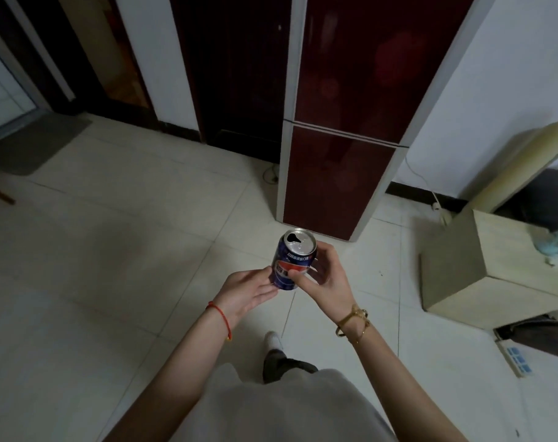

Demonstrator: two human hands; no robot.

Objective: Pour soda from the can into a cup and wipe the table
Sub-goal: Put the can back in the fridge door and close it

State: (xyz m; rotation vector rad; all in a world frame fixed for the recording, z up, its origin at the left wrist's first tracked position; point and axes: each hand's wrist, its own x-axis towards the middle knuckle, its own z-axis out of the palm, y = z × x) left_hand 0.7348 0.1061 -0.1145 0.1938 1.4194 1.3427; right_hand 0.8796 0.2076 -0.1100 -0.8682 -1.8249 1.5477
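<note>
Pale floor tiles [118,250] lie underfoot. Right hand [325,275] grips an opened blue soda can [293,263] (held upright, mid-air); left hand [249,290], fingers straight, touches its lower side.

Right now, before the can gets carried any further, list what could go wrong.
1. The soda can is already open and tilted, held out over bare floor tiles; a jolt could spill it.
2. The right hand alone has a grip on it; the left hand only touches the base with straight fingers, so it could slip.
3. No cup or table is in view, so pouring must wait.
</note>
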